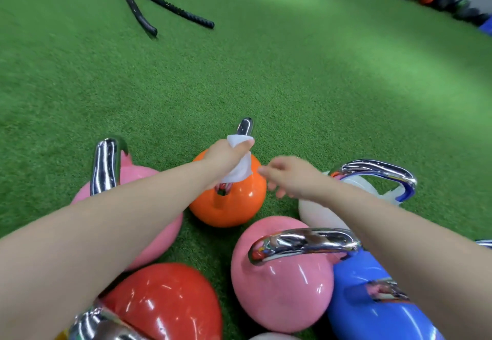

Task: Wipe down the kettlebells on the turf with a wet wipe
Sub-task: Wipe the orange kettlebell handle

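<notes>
Gripping the wet wipe (238,165) around the orange kettlebell (229,201) handle, left hand (226,156) fingers clamped, right hand (288,177) fingers loosely apart, risks tipping it unsteadied

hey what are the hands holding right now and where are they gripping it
The left hand grips the wet wipe wrapped round the orange kettlebell's chrome handle. The right hand holds nothing.

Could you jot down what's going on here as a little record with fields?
place: green turf
left hand: grips a wet wipe round the chrome handle of the orange kettlebell
right hand: holds nothing, fingers loose, beside the orange kettlebell
nearby: two pink kettlebells, one red, one blue, one white
far off: battle ropes
</notes>
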{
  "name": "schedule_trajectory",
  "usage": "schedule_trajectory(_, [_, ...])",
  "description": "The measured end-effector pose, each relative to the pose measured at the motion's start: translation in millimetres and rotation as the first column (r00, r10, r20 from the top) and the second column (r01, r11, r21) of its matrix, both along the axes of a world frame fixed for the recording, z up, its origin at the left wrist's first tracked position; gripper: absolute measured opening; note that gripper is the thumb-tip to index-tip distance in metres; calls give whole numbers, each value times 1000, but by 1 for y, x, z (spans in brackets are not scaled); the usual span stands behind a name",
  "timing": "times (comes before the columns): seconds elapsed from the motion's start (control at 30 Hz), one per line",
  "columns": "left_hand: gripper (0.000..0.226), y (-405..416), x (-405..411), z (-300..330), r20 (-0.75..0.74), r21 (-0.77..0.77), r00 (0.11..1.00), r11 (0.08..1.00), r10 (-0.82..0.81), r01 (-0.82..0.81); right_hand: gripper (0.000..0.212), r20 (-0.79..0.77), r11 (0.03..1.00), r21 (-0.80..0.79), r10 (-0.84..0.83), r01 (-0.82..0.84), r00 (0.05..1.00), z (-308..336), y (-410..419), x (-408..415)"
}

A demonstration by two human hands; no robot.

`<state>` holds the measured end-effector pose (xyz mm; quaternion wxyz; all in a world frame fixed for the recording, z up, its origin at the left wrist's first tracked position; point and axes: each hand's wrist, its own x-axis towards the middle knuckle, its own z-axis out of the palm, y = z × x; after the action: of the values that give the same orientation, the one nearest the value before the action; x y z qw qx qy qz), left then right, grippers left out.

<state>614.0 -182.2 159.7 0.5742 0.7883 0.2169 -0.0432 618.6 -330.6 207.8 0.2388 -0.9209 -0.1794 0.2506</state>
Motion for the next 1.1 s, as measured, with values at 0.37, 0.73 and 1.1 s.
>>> schedule_trajectory(0.37, [72, 0, -20, 4, 63, 68, 990, 991, -123, 119, 21, 57, 952, 286, -131, 110, 990, 4, 51, 29])
schedule_trajectory(0.73, [54, 8, -46, -14, 189, 4, 957, 975, 219, -224, 11, 305, 982, 165, -143, 95, 942, -12, 43, 26])
schedule_trajectory(1.1, [32, 0, -56, -20, 379, 207, 921, 962, 91, -181, 9, 141, 872, 327, -425, 364, 894, -26, 56, -3])
